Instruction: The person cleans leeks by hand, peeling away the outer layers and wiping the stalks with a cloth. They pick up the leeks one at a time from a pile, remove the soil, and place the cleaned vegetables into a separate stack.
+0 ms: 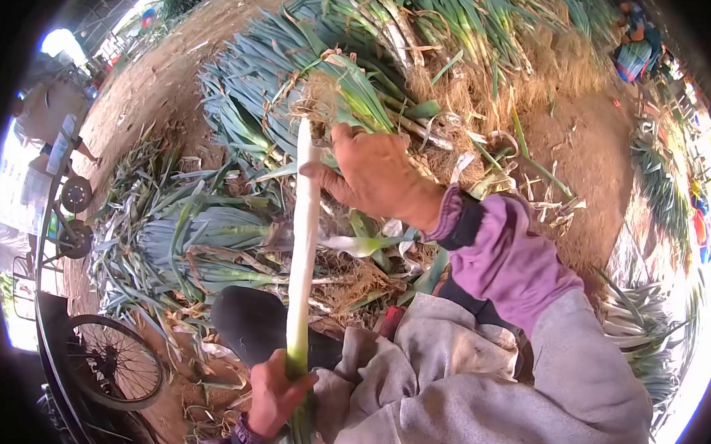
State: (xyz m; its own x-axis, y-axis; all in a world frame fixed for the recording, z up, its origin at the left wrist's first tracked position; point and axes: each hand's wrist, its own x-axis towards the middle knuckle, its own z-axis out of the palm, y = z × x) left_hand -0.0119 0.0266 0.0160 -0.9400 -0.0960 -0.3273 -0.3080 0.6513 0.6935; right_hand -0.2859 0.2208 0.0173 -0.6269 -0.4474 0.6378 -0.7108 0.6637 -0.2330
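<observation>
A long green onion (303,243) stands nearly upright in front of me, its brown root tuft (320,97) at the top and its green leaves running off the bottom edge. My left hand (277,393) is closed round it low down, where white turns to green. Beside the upper white stalk is my right hand (377,171), its thumb touching the stalk just below the roots. The fingers of this hand curl inward, and their tips are hidden, so what they pinch cannot be made out.
Bundled green onions (250,82) are heaped ahead, with a rooted row (474,52) behind. More lie left (204,231) and right (644,338). A cart wheel (115,362) stands at lower left. Loose leaves litter the bare soil (588,153). Another person (637,48) is at far right.
</observation>
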